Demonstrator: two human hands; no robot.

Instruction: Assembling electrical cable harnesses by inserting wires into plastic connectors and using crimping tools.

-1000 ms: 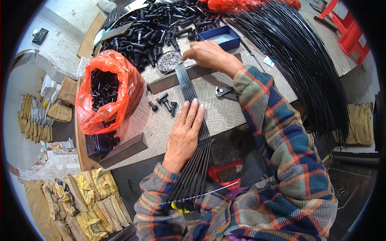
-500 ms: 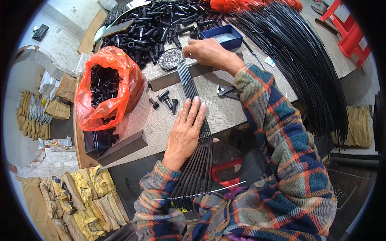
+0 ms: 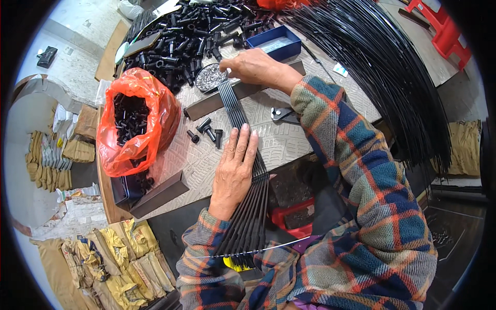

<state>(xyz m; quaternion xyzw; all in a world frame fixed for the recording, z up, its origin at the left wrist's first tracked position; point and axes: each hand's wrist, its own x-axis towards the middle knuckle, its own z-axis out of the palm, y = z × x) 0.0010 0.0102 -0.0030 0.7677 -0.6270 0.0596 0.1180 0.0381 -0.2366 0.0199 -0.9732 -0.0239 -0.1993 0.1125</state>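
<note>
My left hand (image 3: 232,175) lies flat, fingers stretched, across a row of thin dark ribs (image 3: 230,102). The ribs run side by side over the table edge and fan out toward my lap, where a thin pale wire (image 3: 289,242) crosses their lower ends. At their far ends my right hand (image 3: 256,67) is closed in a pinch; what its fingers hold is too small to make out. Just left of those fingertips is a round dish (image 3: 209,78) of small shiny metal pieces. A dark metal bar (image 3: 206,107) lies under the ribs.
Pliers (image 3: 284,115) lie right of the ribs, several black plastic parts (image 3: 206,129) left. An orange bag (image 3: 163,111) of black parts stands at the table's left. Behind are a blue tray (image 3: 281,49) and a heap of black fittings (image 3: 175,49); long black rods (image 3: 382,67) spread rightward.
The whole view has shifted slightly. My right fingertips are a little closer to the dish, still pinched. My left hand keeps its place on the ribs.
</note>
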